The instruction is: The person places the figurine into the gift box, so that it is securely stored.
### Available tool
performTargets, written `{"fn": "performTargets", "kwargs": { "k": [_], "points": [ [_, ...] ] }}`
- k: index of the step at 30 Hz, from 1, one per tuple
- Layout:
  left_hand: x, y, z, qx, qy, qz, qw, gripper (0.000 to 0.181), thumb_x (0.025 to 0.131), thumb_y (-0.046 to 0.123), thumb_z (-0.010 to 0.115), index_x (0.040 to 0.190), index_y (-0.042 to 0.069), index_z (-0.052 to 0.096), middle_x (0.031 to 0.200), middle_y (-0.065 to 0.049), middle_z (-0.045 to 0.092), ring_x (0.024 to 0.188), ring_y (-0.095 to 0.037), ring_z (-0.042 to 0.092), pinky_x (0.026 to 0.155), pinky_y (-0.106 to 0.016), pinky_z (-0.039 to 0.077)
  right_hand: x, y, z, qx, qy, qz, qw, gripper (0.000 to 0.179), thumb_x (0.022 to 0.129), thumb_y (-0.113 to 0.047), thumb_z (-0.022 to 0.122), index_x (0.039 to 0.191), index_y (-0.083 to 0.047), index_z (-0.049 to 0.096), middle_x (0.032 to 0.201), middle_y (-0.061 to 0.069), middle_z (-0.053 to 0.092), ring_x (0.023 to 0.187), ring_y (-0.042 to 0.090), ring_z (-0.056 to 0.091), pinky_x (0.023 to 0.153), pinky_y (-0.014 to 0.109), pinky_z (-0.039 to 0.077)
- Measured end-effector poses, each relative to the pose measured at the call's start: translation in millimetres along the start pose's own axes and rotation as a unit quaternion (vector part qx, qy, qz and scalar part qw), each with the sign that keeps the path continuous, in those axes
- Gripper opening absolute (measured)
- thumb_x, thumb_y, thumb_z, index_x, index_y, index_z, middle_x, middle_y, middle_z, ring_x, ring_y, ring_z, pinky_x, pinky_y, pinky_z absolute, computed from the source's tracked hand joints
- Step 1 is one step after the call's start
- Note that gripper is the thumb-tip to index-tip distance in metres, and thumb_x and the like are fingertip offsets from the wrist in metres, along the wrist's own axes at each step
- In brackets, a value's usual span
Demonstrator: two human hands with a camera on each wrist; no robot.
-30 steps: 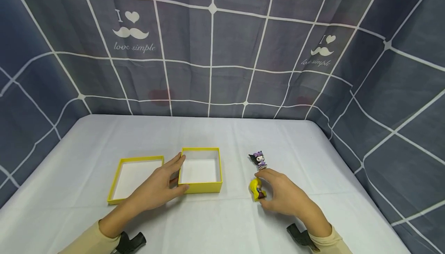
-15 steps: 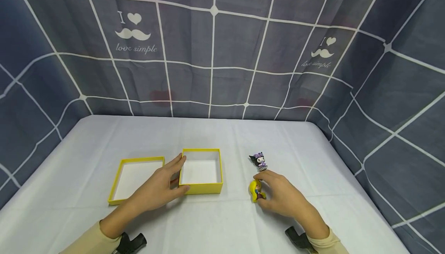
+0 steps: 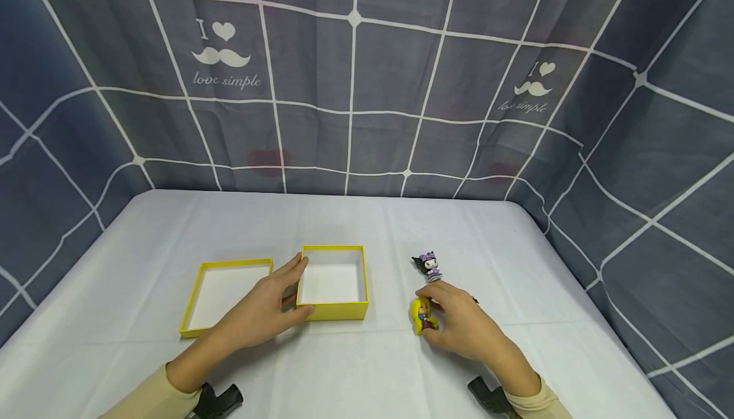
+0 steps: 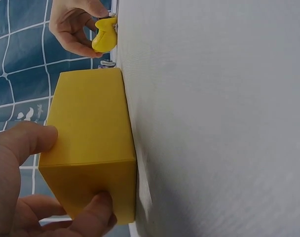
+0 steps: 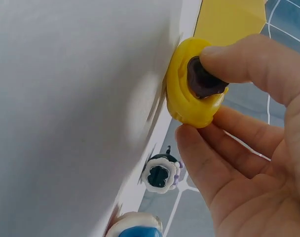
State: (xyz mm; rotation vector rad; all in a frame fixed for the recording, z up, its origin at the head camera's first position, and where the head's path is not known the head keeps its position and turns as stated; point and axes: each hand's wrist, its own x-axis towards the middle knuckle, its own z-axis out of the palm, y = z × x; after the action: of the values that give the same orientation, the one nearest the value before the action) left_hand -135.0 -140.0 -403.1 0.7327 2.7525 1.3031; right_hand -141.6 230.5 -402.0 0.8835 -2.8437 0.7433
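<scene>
My left hand (image 3: pixel 260 311) grips the left side of an open yellow box (image 3: pixel 338 311) with a white inside. In the left wrist view its thumb lies near the rim, and a finger (image 4: pixel 98 210) presses the side wall. My right hand (image 3: pixel 464 323) pinches a small figurine with long yellow hair (image 3: pixel 420 316) between thumb and fingers, low over the white cloth. Dark brown shows at the figurine's base (image 5: pixel 202 79) in the right wrist view. Just behind that hand stands a black and purple figurine (image 3: pixel 429 266).
The yellow-rimmed box lid (image 3: pixel 220 298) lies inside up, left of the box, partly covered by my left hand. A blue and white object (image 5: pixel 140 227) shows at the bottom of the right wrist view. Grey checked curtains (image 3: pixel 378 88) wall in the white-covered table (image 3: pixel 344 374).
My right hand has drifted slightly left with the yellow-haired figurine, which has turned a little. A small dark bit now shows behind that hand. My left hand keeps its grip on the box.
</scene>
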Motion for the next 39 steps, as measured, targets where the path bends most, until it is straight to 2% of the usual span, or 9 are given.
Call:
{"fn": "performTargets", "kwargs": {
  "k": [9,19,27,39],
  "points": [
    [0.7,0.3,-0.2,0.005,-0.004,-0.003,1.0,0.087,0.088,0.029,0.073,0.152,-0.002,0.023,0.159,-0.018,0.014,0.142,-0.029,0.024,0.09,-0.021,0.048,1.0,-1,0,0.013,0.005,0.011,0.9998,0.054,0.063,-0.01,0.084,0.114,-0.006,0.066,0.111,-0.004,0.062,0.096,0.007,0.061,0.084,0.027,0.053],
    [-0.1,0.6,-0.4,0.013,0.002,0.001,0.9999,0.087,0.088,0.03,0.073,0.151,-0.004,0.024,0.159,-0.019,0.016,0.142,-0.031,0.023,0.09,-0.022,0.049,2.2,-4,-2,0.089,0.014,-0.005,0.9959,0.052,0.065,0.0,0.08,0.114,-0.002,0.064,0.109,-0.002,0.061,0.095,0.01,0.061,0.086,0.028,0.054],
    [0.3,-1.2,-0.4,0.025,0.006,0.01,0.9996,0.087,0.088,0.031,0.073,0.151,-0.005,0.025,0.158,-0.021,0.017,0.142,-0.032,0.024,0.09,-0.023,0.049,5.3,-12,-10,0.098,0.034,-0.018,0.9945,0.052,0.064,0.001,0.081,0.112,-0.004,0.063,0.108,-0.002,0.061,0.097,0.011,0.062,0.085,0.028,0.054],
    [-0.3,-0.2,-0.2,0.029,0.004,0.008,0.9995,0.086,0.088,0.029,0.073,0.15,-0.006,0.026,0.158,-0.02,0.017,0.142,-0.032,0.023,0.091,-0.023,0.049,10.4,-18,-16,0.096,0.05,-0.043,0.9932,0.051,0.064,-0.002,0.082,0.112,-0.005,0.064,0.108,-0.003,0.061,0.099,0.01,0.063,0.084,0.028,0.055]
  ]
}}
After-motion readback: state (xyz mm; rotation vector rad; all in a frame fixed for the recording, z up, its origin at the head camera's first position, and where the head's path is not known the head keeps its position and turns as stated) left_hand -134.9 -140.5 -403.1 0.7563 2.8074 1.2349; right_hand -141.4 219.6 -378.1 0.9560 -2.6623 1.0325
